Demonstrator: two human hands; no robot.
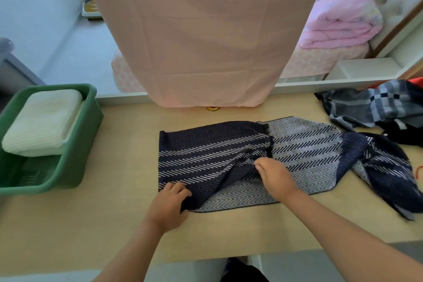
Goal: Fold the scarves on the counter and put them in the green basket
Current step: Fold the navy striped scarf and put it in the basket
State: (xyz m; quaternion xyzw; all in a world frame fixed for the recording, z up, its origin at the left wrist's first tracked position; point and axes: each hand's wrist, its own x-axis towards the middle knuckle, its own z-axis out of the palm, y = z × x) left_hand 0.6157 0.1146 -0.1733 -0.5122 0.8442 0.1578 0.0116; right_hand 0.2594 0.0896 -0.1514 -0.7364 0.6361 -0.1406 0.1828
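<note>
Right now the navy-and-white herringbone woven scarf (229, 153) lies on the pale wooden surface (91, 224). Its left part is doubled over, and its right end trails in a twist toward the heap of grey-blue checked scarves (370, 105). The left hand (170, 201) has its grip curled on the near left corner of the top layer. The right hand (274, 176) pinches bunched cloth at the middle (its fingertips are hidden). The green plastic basket (80, 144) sits well to the left and holds a folded white knitted scarf (43, 119). The likely trouble is the top layer, which is rucked diagonally: flattening it as it lies would set a crooked fold. A tug could also drag the twisted tail and skew the edges.
</note>
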